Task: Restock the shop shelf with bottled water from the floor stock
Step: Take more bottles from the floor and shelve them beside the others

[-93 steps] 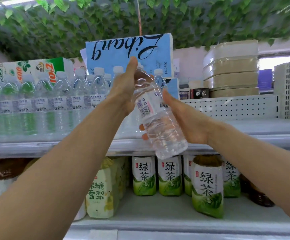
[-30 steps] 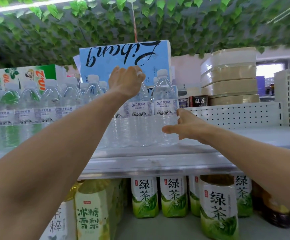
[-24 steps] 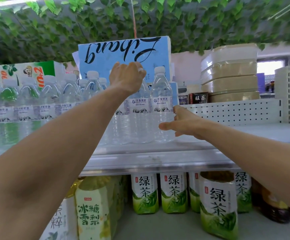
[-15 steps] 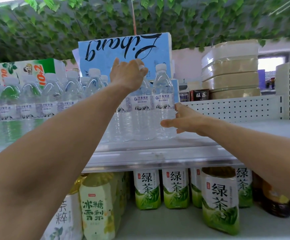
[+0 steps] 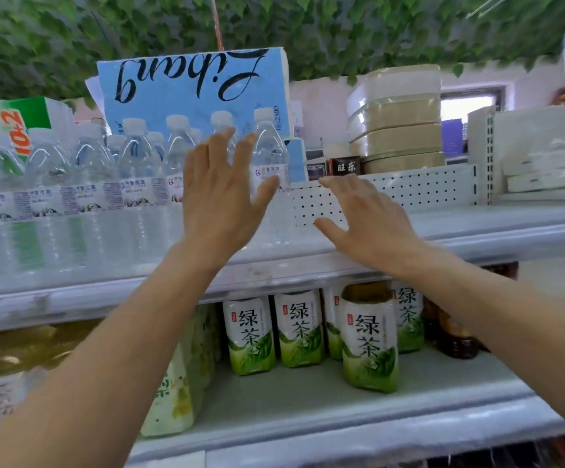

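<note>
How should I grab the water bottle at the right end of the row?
Grip the end water bottle round its middle, from the right: it stands upright, the shelf is free there, and other bottles crowd its left.

This is a small shop. Pale grey metal shelves (image 5: 494, 231) with a white perforated back panel (image 5: 409, 187) carry stock in rows. Many identical clear plastic water bottles (image 5: 85, 184) stand on the upper tier, and white-and-green labelled green-tea bottles (image 5: 299, 327) below. A blue wrapped pack printed "Libang" (image 5: 193, 92) and stacked beige lidded boxes (image 5: 396, 119) stand behind.
</note>
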Action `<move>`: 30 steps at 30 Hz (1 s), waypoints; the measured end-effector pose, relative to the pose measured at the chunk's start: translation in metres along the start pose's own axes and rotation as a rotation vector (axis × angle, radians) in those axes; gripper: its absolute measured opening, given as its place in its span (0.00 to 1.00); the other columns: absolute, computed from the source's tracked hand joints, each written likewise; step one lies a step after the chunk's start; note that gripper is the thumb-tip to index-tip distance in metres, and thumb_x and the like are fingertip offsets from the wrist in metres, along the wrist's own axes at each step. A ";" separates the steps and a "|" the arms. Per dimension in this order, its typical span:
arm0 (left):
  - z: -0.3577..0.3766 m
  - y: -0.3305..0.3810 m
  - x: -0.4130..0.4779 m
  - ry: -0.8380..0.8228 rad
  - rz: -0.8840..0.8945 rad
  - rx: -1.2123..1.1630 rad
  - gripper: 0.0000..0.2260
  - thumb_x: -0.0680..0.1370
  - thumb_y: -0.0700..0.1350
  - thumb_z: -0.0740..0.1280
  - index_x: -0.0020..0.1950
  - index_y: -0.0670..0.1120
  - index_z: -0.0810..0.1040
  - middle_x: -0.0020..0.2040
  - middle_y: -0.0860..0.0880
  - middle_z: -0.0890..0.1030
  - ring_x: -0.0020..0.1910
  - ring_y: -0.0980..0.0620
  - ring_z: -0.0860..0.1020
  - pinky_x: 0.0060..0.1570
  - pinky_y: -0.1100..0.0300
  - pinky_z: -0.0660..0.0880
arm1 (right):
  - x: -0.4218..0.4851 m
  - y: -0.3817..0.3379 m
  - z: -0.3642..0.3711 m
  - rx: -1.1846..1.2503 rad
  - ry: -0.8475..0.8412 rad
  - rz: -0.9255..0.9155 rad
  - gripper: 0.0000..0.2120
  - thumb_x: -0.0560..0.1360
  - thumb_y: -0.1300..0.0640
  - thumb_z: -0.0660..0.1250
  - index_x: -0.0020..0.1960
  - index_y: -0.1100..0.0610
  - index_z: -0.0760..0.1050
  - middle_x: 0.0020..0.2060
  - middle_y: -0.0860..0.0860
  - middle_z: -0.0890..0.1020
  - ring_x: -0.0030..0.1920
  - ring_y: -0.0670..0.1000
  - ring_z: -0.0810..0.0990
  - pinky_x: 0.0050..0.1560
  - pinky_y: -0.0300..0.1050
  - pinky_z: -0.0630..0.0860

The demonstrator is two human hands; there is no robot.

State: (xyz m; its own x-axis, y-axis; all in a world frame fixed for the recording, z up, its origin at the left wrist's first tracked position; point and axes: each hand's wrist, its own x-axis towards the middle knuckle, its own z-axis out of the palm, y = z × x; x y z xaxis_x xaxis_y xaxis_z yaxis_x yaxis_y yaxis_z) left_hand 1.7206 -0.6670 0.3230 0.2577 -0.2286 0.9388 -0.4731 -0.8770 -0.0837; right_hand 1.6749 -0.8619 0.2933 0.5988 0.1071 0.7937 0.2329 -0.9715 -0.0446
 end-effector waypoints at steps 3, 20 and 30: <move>-0.007 0.042 -0.053 0.019 0.034 -0.063 0.26 0.78 0.59 0.59 0.71 0.46 0.69 0.69 0.42 0.69 0.66 0.39 0.69 0.66 0.41 0.67 | -0.046 0.023 -0.017 -0.063 0.074 -0.047 0.24 0.78 0.48 0.64 0.72 0.54 0.66 0.66 0.52 0.73 0.64 0.54 0.71 0.59 0.52 0.70; 0.017 0.313 -0.275 -0.675 -0.132 -0.225 0.25 0.79 0.55 0.65 0.74 0.47 0.67 0.67 0.45 0.72 0.63 0.41 0.72 0.56 0.47 0.73 | -0.327 0.190 -0.073 -0.112 -0.462 0.101 0.27 0.79 0.48 0.63 0.74 0.55 0.63 0.66 0.55 0.72 0.64 0.59 0.71 0.53 0.52 0.70; 0.057 0.408 -0.445 -1.182 -0.315 -0.403 0.27 0.80 0.55 0.64 0.77 0.48 0.63 0.73 0.47 0.66 0.70 0.45 0.67 0.62 0.52 0.69 | -0.519 0.270 -0.029 0.034 -0.866 0.462 0.29 0.80 0.47 0.61 0.77 0.51 0.57 0.70 0.52 0.69 0.67 0.56 0.70 0.56 0.53 0.73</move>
State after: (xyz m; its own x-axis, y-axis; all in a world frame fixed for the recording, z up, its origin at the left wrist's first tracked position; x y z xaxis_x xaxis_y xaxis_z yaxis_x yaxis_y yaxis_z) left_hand 1.4609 -0.9473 -0.1481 0.8920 -0.4516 0.0180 -0.4227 -0.8195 0.3870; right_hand 1.4049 -1.1859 -0.1134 0.9883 -0.1506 -0.0248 -0.1517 -0.9515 -0.2675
